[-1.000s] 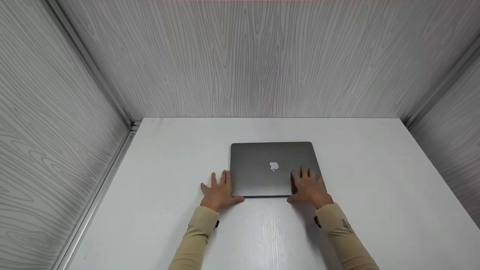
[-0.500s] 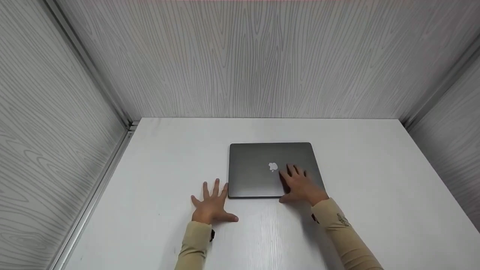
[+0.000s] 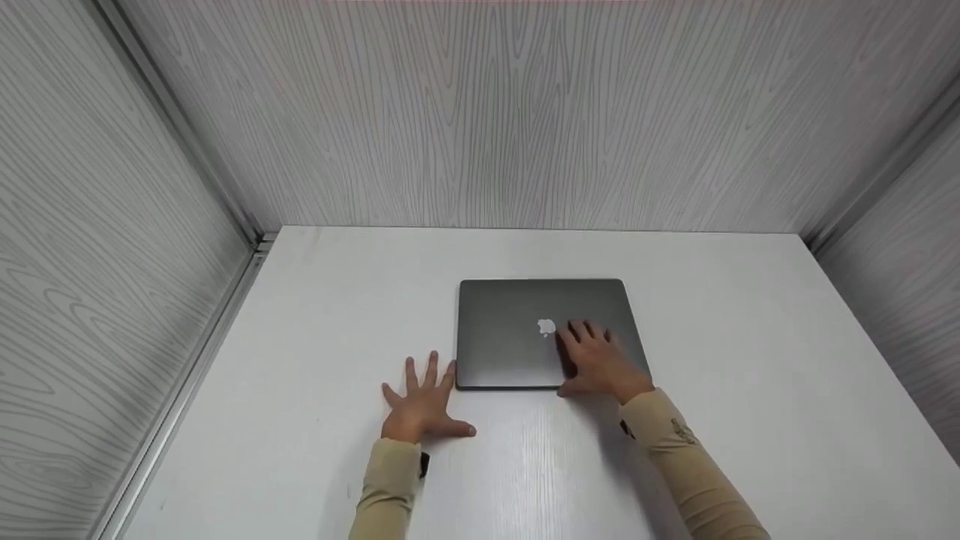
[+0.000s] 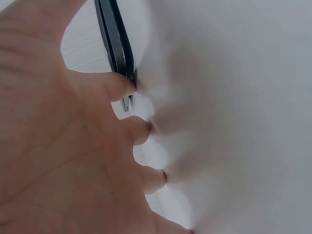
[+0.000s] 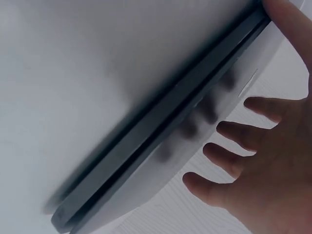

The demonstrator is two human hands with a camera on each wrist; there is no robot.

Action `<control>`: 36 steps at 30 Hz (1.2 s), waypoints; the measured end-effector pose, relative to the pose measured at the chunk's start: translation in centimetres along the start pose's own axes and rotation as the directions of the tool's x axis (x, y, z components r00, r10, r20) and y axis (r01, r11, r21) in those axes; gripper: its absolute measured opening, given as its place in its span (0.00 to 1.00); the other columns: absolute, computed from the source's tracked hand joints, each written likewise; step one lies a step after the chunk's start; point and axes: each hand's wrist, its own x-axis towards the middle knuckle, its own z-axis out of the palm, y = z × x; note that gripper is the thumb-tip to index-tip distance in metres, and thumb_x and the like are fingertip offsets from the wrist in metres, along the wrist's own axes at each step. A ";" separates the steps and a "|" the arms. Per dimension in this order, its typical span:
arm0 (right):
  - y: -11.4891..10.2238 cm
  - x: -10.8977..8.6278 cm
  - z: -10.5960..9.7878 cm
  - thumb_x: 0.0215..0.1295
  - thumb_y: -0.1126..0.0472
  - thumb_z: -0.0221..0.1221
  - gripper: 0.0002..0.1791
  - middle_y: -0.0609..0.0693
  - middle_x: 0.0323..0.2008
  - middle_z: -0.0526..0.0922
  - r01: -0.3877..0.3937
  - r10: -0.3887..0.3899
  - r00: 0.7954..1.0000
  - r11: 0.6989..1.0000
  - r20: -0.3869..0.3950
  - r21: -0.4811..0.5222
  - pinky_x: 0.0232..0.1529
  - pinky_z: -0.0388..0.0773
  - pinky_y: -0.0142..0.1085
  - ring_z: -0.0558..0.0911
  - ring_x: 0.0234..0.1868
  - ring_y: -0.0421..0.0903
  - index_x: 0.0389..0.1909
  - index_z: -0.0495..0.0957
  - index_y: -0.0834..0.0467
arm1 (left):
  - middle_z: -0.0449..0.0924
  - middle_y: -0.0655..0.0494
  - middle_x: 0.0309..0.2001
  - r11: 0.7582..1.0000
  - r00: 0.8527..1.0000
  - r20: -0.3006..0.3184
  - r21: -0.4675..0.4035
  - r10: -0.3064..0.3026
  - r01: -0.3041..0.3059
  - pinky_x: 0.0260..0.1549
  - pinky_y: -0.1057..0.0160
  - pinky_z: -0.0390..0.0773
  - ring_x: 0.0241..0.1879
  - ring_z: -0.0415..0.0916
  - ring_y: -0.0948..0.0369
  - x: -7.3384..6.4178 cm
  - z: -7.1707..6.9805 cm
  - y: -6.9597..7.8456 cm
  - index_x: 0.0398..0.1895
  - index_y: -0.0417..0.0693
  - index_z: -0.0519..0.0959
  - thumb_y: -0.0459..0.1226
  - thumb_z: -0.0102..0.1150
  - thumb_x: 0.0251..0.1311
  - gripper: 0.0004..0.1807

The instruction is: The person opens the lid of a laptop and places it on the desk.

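Observation:
A closed dark grey laptop with a pale apple logo lies flat on the white table. My left hand is spread on the tabletop by its front left corner. In the left wrist view the index finger lies at the laptop's edge; whether they touch, I cannot tell. Over the right part of the lid is my right hand, fingers apart and slightly bent. The right wrist view has its thumb at the laptop's front edge, with the other fingertips above the lid.
The white table runs back to a grey wood-grain panel. Similar panels stand at the left and right. A metal rail follows the table's left side.
My left hand has slid back toward me and slightly left, off the laptop's front edge. My right hand has shifted left across the lid. Over the last half second both hands barely move.

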 end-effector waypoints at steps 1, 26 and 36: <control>-0.1 0.0 0.0 0.48 0.44 0.79 0.60 0.72 0.70 0.63 0.008 -0.008 1.000 1.000 -0.010 -0.010 0.63 0.60 0.70 0.62 0.70 0.73 0.73 0.60 0.71 | 0.37 0.41 0.81 1.000 1.000 -0.003 0.005 0.001 -0.001 0.61 0.19 0.38 0.77 0.27 0.33 -0.1 0.0 0.0 0.81 0.48 0.53 0.58 0.76 0.49 0.61; -0.4 -1.2 -0.2 0.53 0.47 0.76 0.38 0.62 0.62 0.76 0.175 -0.188 0.973 0.979 -0.131 -0.109 0.51 0.75 0.65 0.74 0.61 0.65 0.59 0.78 0.65 | 0.42 0.38 0.80 0.997 0.996 -0.047 0.028 0.080 -0.079 0.66 0.26 0.40 0.77 0.34 0.33 -1.8 0.5 0.2 0.81 0.43 0.54 0.59 0.74 0.51 0.60; -0.7 -1.4 -0.4 0.51 0.50 0.77 0.33 0.60 0.54 0.81 0.202 -0.231 0.950 0.968 -0.209 -0.150 0.46 0.78 0.62 0.78 0.55 0.62 0.54 0.82 0.64 | 0.46 0.36 0.79 0.984 0.990 -0.071 0.138 0.120 -0.110 0.64 0.24 0.45 0.77 0.40 0.34 -3.7 1.5 1.9 0.78 0.41 0.60 0.57 0.75 0.51 0.56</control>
